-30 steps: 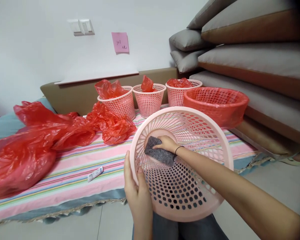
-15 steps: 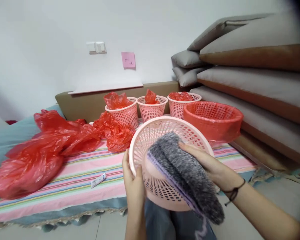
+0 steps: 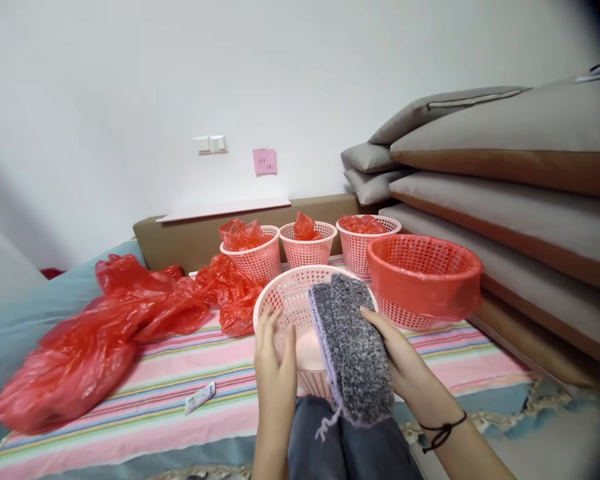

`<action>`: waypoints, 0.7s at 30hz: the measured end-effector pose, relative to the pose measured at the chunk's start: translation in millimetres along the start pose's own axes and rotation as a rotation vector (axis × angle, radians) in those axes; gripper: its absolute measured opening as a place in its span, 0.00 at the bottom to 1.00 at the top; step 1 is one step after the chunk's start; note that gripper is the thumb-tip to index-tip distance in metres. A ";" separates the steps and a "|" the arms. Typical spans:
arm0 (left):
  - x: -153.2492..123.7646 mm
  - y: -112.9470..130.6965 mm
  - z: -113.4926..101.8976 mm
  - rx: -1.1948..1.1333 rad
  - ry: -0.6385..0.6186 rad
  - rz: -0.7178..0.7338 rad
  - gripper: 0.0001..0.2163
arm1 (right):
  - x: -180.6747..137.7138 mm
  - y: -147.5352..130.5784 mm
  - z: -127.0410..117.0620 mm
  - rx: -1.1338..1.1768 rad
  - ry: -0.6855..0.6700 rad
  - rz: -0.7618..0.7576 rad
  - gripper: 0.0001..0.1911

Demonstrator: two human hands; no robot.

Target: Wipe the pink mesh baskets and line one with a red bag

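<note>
The right hand (image 3: 407,363) was closed on the right edge of a gray fleecy cleaning cloth (image 3: 355,353), its remaining fingers concealed behind the fabric. The cloth was positioned in front of the right portion of a pink perforated plastic basket (image 3: 295,303), covering part of its opening. Lilac edging ran down the left side of the cloth, and a lilac cord (image 3: 329,421) hung from its lower corner. A dark cord bracelet (image 3: 443,437) encircled the right wrist.

The left hand (image 3: 275,357) was partly open at the left side of the basket rim, thumb spread from the fingers; from this angle, it could not be confirmed whether it gripped the rim. The basket was located just above the person's knees, mouth tilted toward them.

Behind it, three pink baskets stood in a row: left (image 3: 260,260), center (image 3: 307,253) and right (image 3: 355,257), each containing red plastic film. A larger basket wrapped in red plastic (image 3: 423,280) stood to the right. Red plastic bags (image 3: 90,360) lay at left on the striped cover (image 3: 155,380), near a small white packet (image 3: 200,398).
</note>
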State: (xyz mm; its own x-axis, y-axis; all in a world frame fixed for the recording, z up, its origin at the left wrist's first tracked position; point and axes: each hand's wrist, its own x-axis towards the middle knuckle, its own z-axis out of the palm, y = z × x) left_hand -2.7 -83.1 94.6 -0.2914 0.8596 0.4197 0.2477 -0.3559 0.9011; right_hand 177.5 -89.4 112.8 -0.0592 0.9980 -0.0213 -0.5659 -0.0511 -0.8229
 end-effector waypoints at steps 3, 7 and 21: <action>-13.3 26.1 14.3 -0.470 -0.206 -0.211 0.30 | 1.9 0.7 9.1 -0.079 0.048 -0.055 0.23; -29.0 46.1 24.8 -0.559 -0.159 -0.220 0.32 | 5.3 10.2 7.4 -0.428 0.209 -0.519 0.33; -83.7 67.1 25.4 -0.632 0.105 -0.333 0.35 | -69.1 13.5 1.0 -0.851 -0.006 -0.599 0.19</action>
State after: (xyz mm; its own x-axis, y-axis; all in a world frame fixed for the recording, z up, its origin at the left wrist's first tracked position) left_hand 61.8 -169.6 117.2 -0.3534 0.9310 0.0911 -0.4423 -0.2521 0.8607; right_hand 173.2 -159.1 103.8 0.0350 0.8510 0.5240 0.2629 0.4980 -0.8264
